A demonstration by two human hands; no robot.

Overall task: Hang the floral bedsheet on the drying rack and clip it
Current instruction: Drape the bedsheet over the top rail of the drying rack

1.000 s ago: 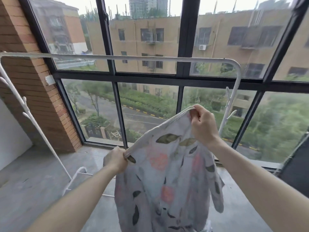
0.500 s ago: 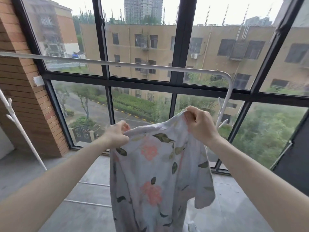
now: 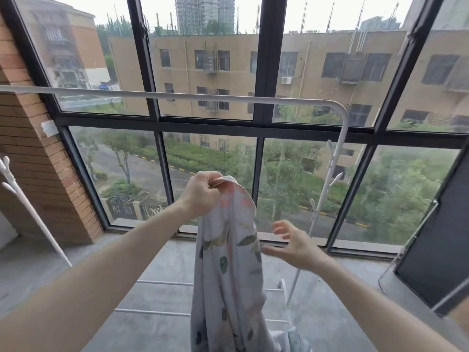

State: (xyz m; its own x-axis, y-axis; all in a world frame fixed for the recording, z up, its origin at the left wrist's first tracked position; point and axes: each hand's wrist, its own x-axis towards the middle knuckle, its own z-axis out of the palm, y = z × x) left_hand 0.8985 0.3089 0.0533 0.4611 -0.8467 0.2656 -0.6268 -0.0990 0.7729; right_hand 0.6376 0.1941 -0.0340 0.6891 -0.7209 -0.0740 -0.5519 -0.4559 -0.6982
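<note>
My left hand (image 3: 201, 193) grips the top of the floral bedsheet (image 3: 228, 262), which hangs straight down below it. Above that hand there is open air up to the drying rack's white top rail (image 3: 177, 95), with nothing between. My right hand (image 3: 295, 246) is spread open just right of the sheet, free air around it. Farther right of it stands the rack's slanted side post (image 3: 330, 168), with short pegs sticking out. Beyond the rail, the window frame (image 3: 262, 72) closes the way forward. Low white rack bars (image 3: 162, 283) cross beneath both hands.
</note>
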